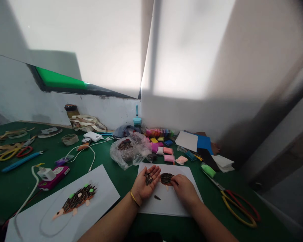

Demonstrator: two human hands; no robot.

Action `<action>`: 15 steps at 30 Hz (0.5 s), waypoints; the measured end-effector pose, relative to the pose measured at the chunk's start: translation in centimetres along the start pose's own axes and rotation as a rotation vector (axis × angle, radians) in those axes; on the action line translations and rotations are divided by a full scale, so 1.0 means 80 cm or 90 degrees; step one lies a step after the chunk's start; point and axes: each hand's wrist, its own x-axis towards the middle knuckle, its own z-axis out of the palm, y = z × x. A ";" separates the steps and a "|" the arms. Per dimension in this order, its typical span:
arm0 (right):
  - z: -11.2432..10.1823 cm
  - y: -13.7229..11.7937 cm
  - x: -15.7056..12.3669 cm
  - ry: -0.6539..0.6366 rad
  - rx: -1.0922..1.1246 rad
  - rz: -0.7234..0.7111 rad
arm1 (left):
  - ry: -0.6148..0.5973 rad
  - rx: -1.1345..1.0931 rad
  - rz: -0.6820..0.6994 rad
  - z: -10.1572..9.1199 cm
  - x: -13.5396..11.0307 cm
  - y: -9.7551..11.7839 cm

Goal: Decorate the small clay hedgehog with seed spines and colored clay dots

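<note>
- Brown clay oval (166, 178), studded with striped sunflower seeds, lay on a sheet of white paper (171, 205) near the front of the green worktop (108, 178).
- Right hand (184, 190) was just beside the oval, with its curled fingers (175, 181) touching the oval's right edge; whether they gripped it could not be told.
- Left hand (144, 184) was open and lightly cupped, palm up, just left of the oval, holding a small pile of sunflower seeds (148, 178). A gold bangle (134, 198) circled its wrist.
- A loose seed (157, 197) lay on the paper just below the hands.
- Beyond the paper sat a clear plastic bag (126, 153) holding more seeds, beside packets of coloured modelling clay (159, 146).
- To the left, a second white sheet (103, 191) carried a finished seed-and-clay hedgehog (75, 201).
- To the right lay red-and-yellow-handled scissors (238, 209).
</note>
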 end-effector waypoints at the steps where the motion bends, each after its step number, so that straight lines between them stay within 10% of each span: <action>1: 0.001 0.000 0.000 0.002 0.001 -0.001 | 0.000 -0.001 0.000 0.000 0.000 0.000; 15: -0.006 -0.025 -0.005 0.058 0.054 -0.125 | -0.013 0.000 -0.008 -0.002 0.000 0.000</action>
